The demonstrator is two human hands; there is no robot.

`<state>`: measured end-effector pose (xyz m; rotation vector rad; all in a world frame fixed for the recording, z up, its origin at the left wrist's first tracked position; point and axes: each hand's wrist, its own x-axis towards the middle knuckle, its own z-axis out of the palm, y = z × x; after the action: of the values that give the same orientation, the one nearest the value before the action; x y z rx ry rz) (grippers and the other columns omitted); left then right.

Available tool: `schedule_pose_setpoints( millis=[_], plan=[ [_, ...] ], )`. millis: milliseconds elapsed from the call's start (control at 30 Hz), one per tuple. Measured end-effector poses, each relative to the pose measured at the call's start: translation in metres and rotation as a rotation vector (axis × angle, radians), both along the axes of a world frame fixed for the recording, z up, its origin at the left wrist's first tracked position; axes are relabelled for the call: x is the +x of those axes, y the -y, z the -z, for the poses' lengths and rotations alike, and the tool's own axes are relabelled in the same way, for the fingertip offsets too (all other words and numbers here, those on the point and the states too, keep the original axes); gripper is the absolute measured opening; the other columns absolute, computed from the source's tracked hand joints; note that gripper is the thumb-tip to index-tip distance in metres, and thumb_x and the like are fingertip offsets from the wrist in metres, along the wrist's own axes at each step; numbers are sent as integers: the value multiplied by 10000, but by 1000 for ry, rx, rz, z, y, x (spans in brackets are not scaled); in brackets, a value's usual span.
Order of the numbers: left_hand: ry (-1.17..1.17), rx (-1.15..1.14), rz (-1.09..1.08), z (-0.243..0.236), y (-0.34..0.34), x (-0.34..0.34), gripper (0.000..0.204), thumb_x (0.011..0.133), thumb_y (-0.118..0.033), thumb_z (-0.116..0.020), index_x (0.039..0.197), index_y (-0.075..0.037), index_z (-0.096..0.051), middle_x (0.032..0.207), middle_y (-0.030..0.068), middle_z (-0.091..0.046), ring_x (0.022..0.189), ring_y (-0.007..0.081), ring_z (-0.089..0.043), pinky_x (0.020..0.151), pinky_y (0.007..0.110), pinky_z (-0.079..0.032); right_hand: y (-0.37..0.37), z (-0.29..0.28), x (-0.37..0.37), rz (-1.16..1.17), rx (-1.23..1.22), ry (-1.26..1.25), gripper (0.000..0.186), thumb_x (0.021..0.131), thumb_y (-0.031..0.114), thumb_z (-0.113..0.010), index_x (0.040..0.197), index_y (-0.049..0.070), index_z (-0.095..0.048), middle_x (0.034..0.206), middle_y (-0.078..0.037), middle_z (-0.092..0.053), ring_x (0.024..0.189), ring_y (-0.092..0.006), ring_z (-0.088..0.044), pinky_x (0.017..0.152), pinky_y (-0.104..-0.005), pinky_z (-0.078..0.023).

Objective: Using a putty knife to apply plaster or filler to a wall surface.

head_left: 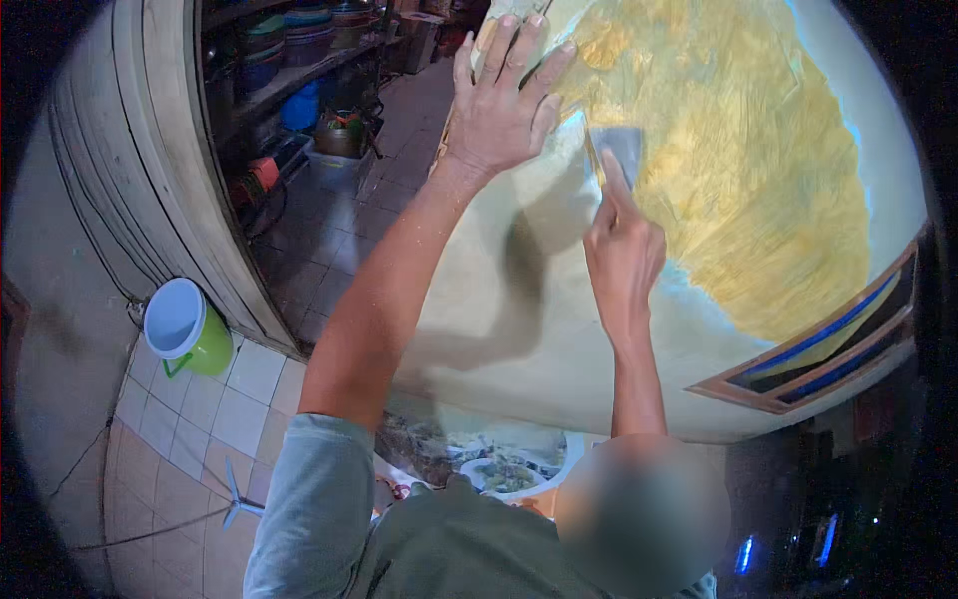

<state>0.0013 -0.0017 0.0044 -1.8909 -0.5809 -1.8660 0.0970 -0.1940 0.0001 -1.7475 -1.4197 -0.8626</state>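
Observation:
My left hand (502, 112) lies flat near the upper left edge of a pale wall (489, 290), its fingers spread and nothing held. Lower and to the right, my right hand (626, 250) is closed around a scraper. Its grey blade (621, 155) meets the wall at the left border of a large yellow, wrinkled patch (738, 170). My index finger stretches along the blade, while the handle is mostly hidden in my fist. A thin pale edge, perhaps lifted paint, runs beside the blade. Light blue shows along the patch's rim.
A green bucket (210, 344) stands on floor tiles at the left, beside a wooden door frame (200, 180). Past the doorway, shelves (289, 85) hold stacked dishes. A wood-framed window (818, 339) is at the right. A small three-legged stand (238, 499) is at lower left.

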Motion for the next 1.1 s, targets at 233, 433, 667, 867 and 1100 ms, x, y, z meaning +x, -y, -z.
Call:
schedule_pose_setpoints(
  millis=[233, 433, 667, 867, 1100],
  plan=[
    [-16, -10, -5, -4, 4, 6, 642, 909, -354, -619, 1528, -285, -465, 1636, 116, -320, 1524, 319, -254, 1154, 628, -230, 9, 10, 12, 12, 17, -58, 479, 929, 11, -599, 1352, 225, -673, 591, -214, -540, 482, -360, -512, 510, -444, -414],
    [-24, -20, -10, -5, 4, 3, 660, 909, -355, -623, 1542, -296, -444, 1645, 120, -306, 1520, 320, -262, 1155, 633, -224, 5, -7, 11, 32, -67, 28, 578, 871, -8, -618, 1405, 213, -612, 629, -181, -589, 543, -326, -588, 551, -463, -450],
    [-33, -27, -27, -7, 8, 7, 673, 909, -348, -628, 1550, -294, -430, 1650, 116, -298, 1523, 324, -257, 1166, 634, -212, 30, 41, 32, 14, -27, -37, 555, 890, -25, -622, 1390, 218, -635, 607, -184, -549, 498, -311, -527, 525, -431, -429],
    [-25, 2, -7, -2, 12, 21, 660, 913, -338, -622, 1544, -279, -440, 1642, 119, -310, 1516, 332, -267, 1152, 628, -218, 27, 26, 38, 93, -116, 7, 588, 872, -41, -613, 1409, 196, -616, 664, -149, -615, 535, -295, -570, 540, -408, -451],
    [-103, -1, -121, -8, 20, 16, 658, 937, -318, -617, 1558, -226, -419, 1658, 153, -252, 1529, 377, -214, 1150, 629, -232, 28, 42, 42, 47, -67, -118, 602, 860, -48, -616, 1403, 214, -627, 659, -190, -599, 540, -325, -563, 546, -418, -451]
  ],
)
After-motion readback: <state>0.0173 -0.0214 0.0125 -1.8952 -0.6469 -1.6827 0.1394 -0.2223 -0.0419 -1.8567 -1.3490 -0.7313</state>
